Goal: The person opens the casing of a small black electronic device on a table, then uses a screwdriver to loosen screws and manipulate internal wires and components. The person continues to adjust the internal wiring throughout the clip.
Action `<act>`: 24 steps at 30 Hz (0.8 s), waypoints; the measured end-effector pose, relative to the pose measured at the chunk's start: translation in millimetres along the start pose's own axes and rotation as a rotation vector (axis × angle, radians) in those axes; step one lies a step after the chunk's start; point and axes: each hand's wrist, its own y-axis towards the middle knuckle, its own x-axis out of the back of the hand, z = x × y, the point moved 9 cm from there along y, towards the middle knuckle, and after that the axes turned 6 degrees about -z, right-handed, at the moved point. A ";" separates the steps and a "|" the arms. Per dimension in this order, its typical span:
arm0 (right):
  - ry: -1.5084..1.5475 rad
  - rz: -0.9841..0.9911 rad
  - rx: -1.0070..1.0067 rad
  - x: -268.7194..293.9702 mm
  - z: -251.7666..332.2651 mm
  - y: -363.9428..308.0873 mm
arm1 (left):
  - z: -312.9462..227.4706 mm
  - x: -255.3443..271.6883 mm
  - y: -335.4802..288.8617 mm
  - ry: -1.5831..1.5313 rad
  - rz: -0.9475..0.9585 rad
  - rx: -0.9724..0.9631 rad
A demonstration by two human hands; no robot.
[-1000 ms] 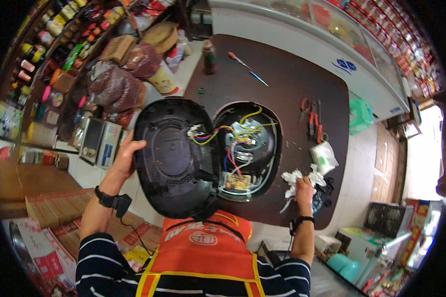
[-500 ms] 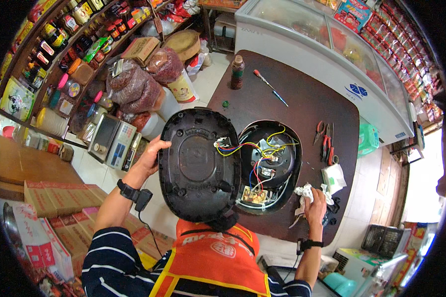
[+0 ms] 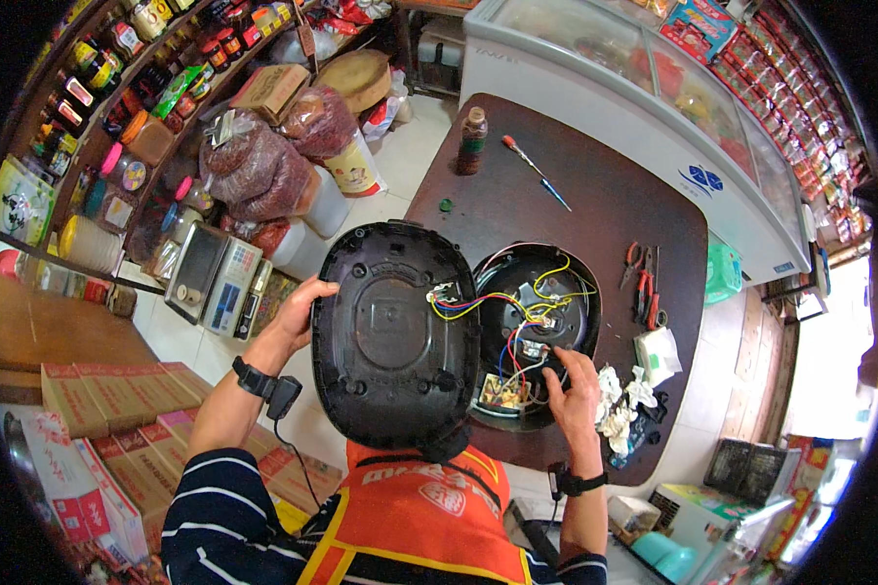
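My left hand (image 3: 300, 312) grips the left edge of a black plastic base cover (image 3: 392, 331), an oval shell with screw posts, tilted up with its inner side in view. Yellow, blue and red wires (image 3: 493, 304) run from this cover into the opened round body of an electric cooker (image 3: 593, 278), which lies on the table. Inside the body sit a small circuit board (image 3: 502, 392) and a metal-cased part (image 3: 534, 349). My right hand (image 3: 576, 390) is over the body's right rim, its fingers apart beside the wiring; nothing shows in it.
Crumpled white tissues (image 3: 617, 409) and a tissue pack (image 3: 658, 355) lie at the right of the dark table (image 3: 595, 200). Red-handled pliers (image 3: 646, 297), a screwdriver (image 3: 537, 172) and a bottle (image 3: 472, 141) are farther off. A white chest freezer (image 3: 595, 117) stands beyond.
My right hand has let go of a crumpled tissue and moved left to the cooker body's rim. My left hand still holds the cover, which has shifted slightly.
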 end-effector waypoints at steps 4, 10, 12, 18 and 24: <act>-0.046 0.027 0.025 -10.3 4.9 4.9 | 6.1 12.6 5.2 -0.009 -0.048 0.046; -0.049 0.037 0.031 -14.1 1.3 5.5 | 10.1 12.0 10.9 -0.063 -0.033 0.090; -0.047 0.037 0.028 -14.6 0.1 5.4 | 9.4 9.9 11.2 -0.071 -0.031 0.092; -0.018 0.055 0.005 -13.9 4.0 9.1 | 8.3 5.4 12.2 -0.029 0.018 0.096; 0.052 0.079 0.031 -16.0 42.7 42.9 | 1.4 3.2 8.1 -0.002 0.026 0.014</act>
